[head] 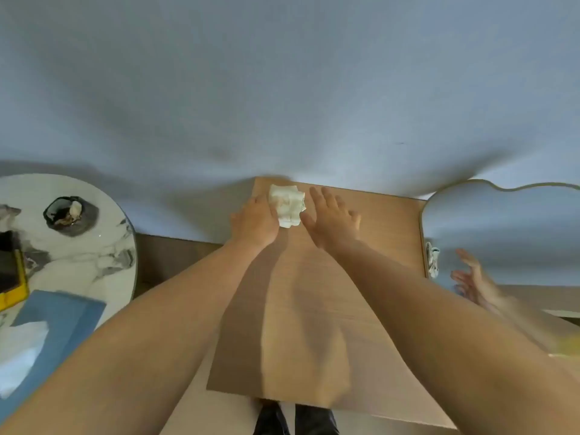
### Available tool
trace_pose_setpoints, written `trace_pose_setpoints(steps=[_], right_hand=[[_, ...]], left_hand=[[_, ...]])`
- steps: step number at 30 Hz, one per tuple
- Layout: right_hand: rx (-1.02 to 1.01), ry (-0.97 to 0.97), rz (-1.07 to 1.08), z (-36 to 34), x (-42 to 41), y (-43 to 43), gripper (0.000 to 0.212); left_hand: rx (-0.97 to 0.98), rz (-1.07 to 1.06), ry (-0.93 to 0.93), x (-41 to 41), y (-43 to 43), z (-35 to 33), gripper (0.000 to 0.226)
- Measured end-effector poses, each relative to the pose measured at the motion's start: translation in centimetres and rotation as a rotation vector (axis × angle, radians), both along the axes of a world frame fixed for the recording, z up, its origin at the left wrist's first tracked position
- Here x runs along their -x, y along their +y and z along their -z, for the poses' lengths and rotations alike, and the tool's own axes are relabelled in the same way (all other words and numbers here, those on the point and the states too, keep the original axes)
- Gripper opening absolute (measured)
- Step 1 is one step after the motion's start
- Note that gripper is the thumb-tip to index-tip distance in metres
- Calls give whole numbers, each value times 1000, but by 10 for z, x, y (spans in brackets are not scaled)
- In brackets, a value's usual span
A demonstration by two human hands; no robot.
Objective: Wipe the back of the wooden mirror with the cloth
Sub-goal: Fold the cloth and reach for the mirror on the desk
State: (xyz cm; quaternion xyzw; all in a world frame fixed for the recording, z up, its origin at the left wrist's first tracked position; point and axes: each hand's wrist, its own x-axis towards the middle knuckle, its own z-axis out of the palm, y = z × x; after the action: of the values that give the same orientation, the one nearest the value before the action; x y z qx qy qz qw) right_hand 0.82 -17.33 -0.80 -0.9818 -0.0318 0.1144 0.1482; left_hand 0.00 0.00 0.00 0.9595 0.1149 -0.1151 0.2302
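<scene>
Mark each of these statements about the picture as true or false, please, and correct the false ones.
1. The cloth lies near the far edge of the wooden back of the mirror. True.
2. The right hand is closed in a fist. False: its fingers are spread flat on the wood, beside the cloth.
3. The left hand touches the cloth. True: it rests against the cloth's left side.
4. The round marble table stands on the person's right. False: it is on the left.
5. The blue tissue box lies on the wooden panel. False: it lies on the marble table.
6. A second mirror on the right reflects a hand. True.
</scene>
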Motion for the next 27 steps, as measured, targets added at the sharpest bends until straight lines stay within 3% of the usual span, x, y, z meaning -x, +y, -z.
trace_pose_setpoints(steps=[6,11,15,19,23,25,27], right_hand=[[-61,142,-217,42,-37,14,56],[-50,190,-261,67,-52,12,52],[-171,191,-195,67,-56,5,48],[-482,211,38,43,-50,-9,44],[-970,282,403,9,-19,-30,55],[-1139,297,559,-10,5,-46,73],[-1309,322,636,-33,32,-67,72]], left_hand=[[389,-308,140,-48,-10,42,35],[359,-429,168,-70,-20,63,26],[480,-476,181,-76,-26,62,9],[675,-459,171,-63,-41,45,24],[877,-463,70,-31,-69,13,10],[1007,-437,74,-10,-87,-10,20],[1141,-404,103,14,-107,-36,34]])
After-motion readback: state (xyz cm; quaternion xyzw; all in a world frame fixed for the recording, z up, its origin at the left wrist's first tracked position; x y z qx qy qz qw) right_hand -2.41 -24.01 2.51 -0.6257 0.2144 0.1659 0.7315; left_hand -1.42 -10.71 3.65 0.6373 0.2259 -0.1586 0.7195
